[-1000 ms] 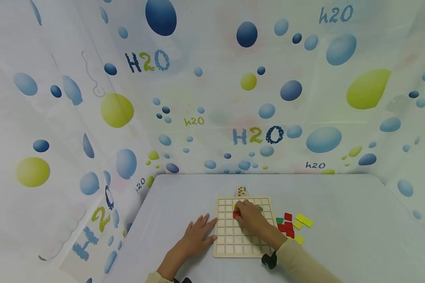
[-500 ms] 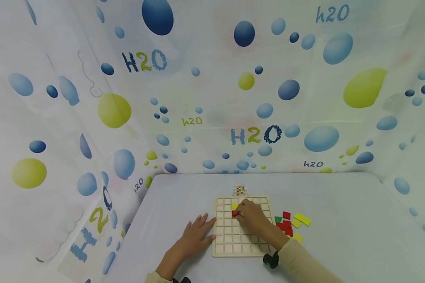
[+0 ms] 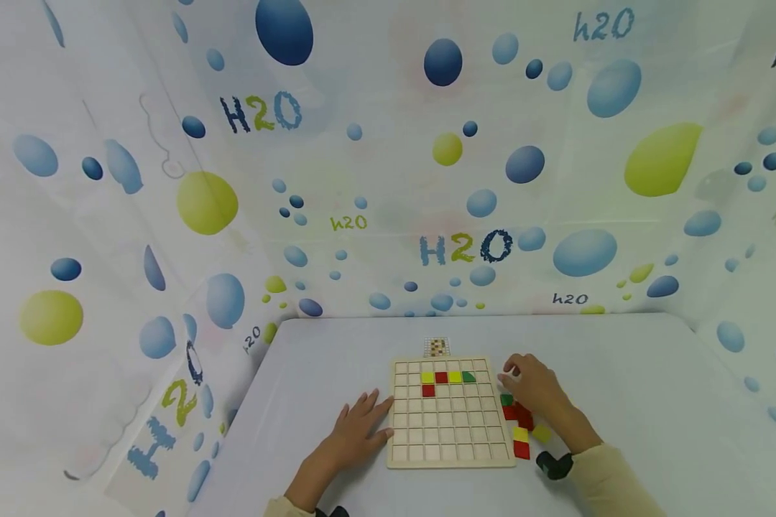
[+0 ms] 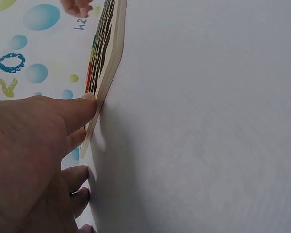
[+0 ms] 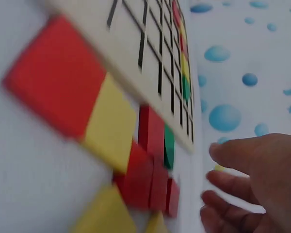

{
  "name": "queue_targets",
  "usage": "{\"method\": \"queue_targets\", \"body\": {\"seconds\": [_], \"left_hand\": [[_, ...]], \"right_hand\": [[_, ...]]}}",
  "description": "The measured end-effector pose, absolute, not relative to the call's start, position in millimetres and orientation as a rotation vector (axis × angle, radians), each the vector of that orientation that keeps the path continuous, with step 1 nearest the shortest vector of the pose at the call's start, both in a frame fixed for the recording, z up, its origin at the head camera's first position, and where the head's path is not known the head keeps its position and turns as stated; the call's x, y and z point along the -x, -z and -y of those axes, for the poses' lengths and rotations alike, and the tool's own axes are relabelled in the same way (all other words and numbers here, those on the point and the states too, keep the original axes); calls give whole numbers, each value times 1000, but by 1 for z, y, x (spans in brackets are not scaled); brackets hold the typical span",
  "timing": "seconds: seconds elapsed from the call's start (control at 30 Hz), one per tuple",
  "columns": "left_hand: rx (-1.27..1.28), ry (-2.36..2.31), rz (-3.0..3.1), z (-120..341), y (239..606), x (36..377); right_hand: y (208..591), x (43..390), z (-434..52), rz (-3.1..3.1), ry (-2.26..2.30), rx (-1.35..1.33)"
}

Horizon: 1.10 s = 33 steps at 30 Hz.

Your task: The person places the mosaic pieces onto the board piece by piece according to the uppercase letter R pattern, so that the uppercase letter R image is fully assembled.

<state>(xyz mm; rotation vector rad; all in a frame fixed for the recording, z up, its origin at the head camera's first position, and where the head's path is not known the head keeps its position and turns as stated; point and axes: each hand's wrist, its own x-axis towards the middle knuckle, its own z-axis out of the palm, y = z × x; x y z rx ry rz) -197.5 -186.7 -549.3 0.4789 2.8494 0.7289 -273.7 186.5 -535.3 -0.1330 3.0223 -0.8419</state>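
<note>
A wooden grid board [image 3: 453, 462] lies on the table, its cells marked off by thin ridges. One row holds a yellow tile [image 3: 427, 378], a red tile [image 3: 442, 378], another yellow tile [image 3: 455, 377] and a green piece [image 3: 468, 377]. Below the first yellow one sits a second red tile [image 3: 429, 390]. My left hand [image 3: 357, 431] rests on the table with spread fingers, thumb and fingertip touching the board's left edge. My right hand [image 3: 539, 391], fingers loosely bent and holding nothing, hovers over loose tiles right of the board; the right wrist view shows it apart from them.
The loose pile beside the board's right edge has a green piece [image 3: 506, 399], several red tiles, a yellow tile [image 3: 520, 434] and a red tile [image 3: 522, 450] nearest me. A small printed grid card [image 3: 437, 347] lies behind the board. A patterned curtain [image 3: 388, 158] hangs beyond the table.
My right hand has left the red tile on the board and moved right, over the loose pile. Tiles at the pile's near end are now uncovered. My left hand stays put.
</note>
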Motion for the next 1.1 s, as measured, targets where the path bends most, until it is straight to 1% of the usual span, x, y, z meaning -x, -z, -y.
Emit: {"method": "queue_targets", "body": {"seconds": [0.13,0.3,0.5,0.73,0.93,1.1], "left_hand": [[-472,-749,-2833,187,546,197],[-474,-757,-2828,186,542,195],[-469,-755,-2835,185,543,195],[-474,-747,-2836,185,544,197],[-473,-767,-2825,184,542,197],[-471,-770,-2830,183,540,197]], "right_hand": [[532,273,-207,-3000,676,64],[531,271,-211,-2988,592,61],[536,274,-209,-2993,659,156],[545,277,-214,-2942,819,67],[542,278,-220,-2855,863,105],[547,283,-222,-2842,894,136]]}}
